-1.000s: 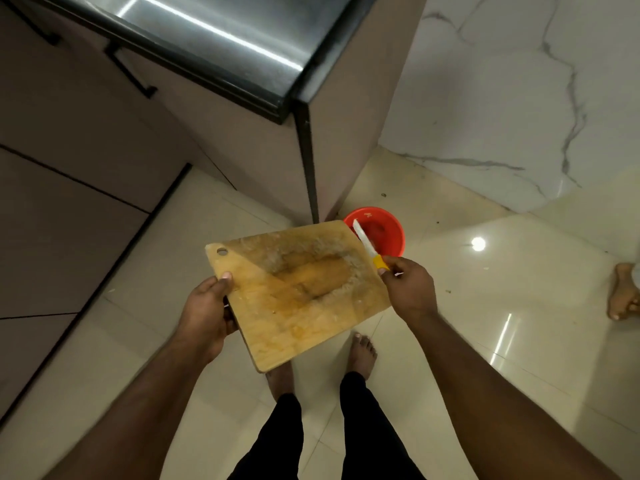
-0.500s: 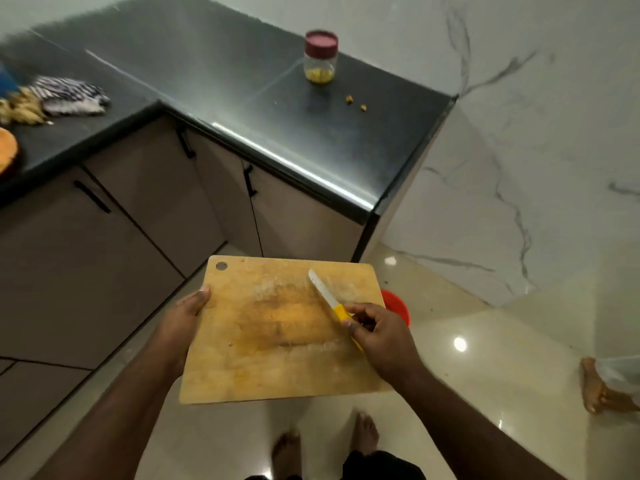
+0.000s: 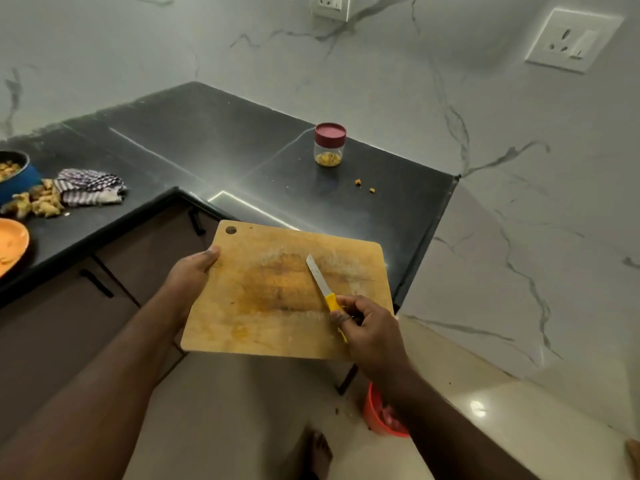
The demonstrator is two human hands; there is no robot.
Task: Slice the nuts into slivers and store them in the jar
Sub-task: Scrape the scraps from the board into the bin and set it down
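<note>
- the jar [image 3: 329, 145] stands upright on the far right part of the dark surface [image 3: 214, 140], red lid on, a little yellow-brown matter at its bottom; two nut bits [image 3: 364, 186] lie loose just near and right of it.
- the cutting board [image 3: 277, 292] is held in the air, its far edge over the surface's near edge, bare of nuts (only stains and dust show).
- the left hand [image 3: 194, 271] grips the board's left edge, thumb on top; the right hand [image 3: 367, 327] grips the knife [image 3: 325, 292] by its yellow handle, blade lying across the board.
- step, as i judge it: slicing and jarring look done; the board is being brought in to set down.
- next move likely calls for lowering the board flat, knife kept level.
- room: open dark surface left of the jar; the right end is a sharp corner, with a red bowl [image 3: 381, 417] on the floor below.
- far left: a striped cloth [image 3: 90, 187], food pieces [image 3: 38, 202], a blue bowl [image 3: 17, 178], an orange plate [image 3: 12, 247].
</note>
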